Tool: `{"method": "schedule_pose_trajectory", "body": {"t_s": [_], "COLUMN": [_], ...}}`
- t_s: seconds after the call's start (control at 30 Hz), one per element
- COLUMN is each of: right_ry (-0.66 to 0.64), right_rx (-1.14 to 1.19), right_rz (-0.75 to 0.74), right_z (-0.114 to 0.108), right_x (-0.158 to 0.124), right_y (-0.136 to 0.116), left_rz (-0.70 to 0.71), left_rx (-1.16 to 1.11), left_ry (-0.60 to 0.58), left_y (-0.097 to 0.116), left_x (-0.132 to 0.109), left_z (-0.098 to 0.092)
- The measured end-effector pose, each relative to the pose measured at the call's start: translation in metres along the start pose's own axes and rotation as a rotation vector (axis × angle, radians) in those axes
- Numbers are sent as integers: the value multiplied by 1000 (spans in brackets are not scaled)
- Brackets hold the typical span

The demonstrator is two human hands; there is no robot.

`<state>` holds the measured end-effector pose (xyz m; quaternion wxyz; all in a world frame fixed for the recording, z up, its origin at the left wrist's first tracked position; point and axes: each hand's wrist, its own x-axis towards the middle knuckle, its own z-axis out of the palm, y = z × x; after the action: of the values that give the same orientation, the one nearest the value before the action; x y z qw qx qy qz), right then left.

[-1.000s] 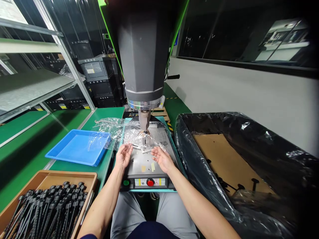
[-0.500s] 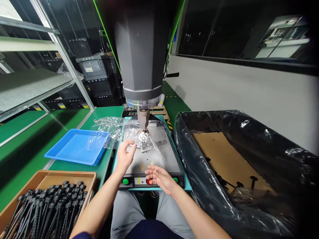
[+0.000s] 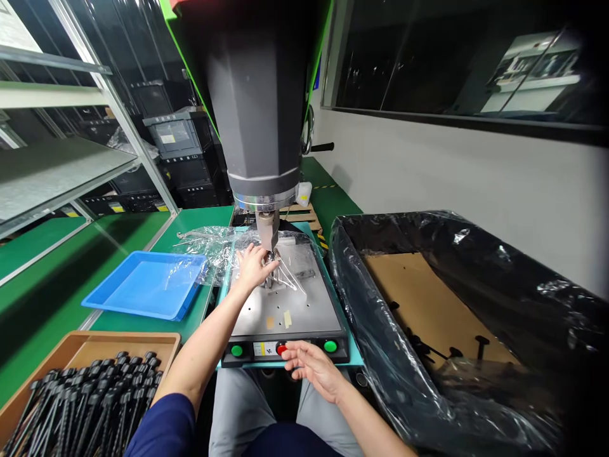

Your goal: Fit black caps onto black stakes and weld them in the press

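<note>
Left hand (image 3: 254, 269) overlaps crinkled clear film (image 3: 214, 247), grip unclear; right hand (image 3: 317, 370) hovers unclenched beside a round red button (image 3: 280, 348).

Clear, shiny plastic film (image 3: 212, 246) lies crinkled and loosely spread, reaching from over the near corner of the blue tray's (image 3: 128, 310) right end, across the green table (image 3: 204, 217), onto the metal plate (image 3: 259, 320) below the machine's grey tip (image 3: 268, 230).

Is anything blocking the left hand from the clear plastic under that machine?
Nothing visible stands between the left hand and the clear plastic film: the hand is at the film, close by the machine's metal tip. Its grip is unclear.
</note>
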<state>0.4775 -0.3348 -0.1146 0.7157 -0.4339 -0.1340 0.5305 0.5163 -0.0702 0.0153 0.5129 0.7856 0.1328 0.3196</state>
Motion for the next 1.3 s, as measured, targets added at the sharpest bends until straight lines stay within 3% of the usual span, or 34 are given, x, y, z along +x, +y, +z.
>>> {"method": "schedule_pose_trajectory", "body": {"t_s": [0.37, 0.6, 0.7, 0.83, 0.87, 0.93, 1.03, 1.17, 1.3], "right_ry": [-2, 30, 79, 265, 336, 484, 618, 618, 657], "right_rx": [31, 8, -53, -277, -345, -459, -560, -658, -734], "right_rz": [-18, -27, -37, -106, -129, -150, -115, -104, -118], "right_z": [-1, -5, -11, -35, -44, -62, -83, -95, -99], "right_x": [0, -11, -20, -27, -28, -27, -24, -20, -16], "right_y": [2, -6, -9, -9, -8, -5, 3, 14, 23], "left_rz": [-25, 48, 78, 70, -17, -268, -546, -575, -561], "left_rx": [35, 627, 609, 338, 237, 65, -97, -25, 85], "left_ry": [18, -148, -84, 86, 90, -44, -172, -215, -172], "left_y": [7, 21, 34, 38, 32, 12, -36, -88, -100], "left_x": [-4, -10, -33, -101, -123, -165, -214, -237, -237], "left_z": [-1, -9, -22, -49, -55, -66, -76, -77, -72]}}
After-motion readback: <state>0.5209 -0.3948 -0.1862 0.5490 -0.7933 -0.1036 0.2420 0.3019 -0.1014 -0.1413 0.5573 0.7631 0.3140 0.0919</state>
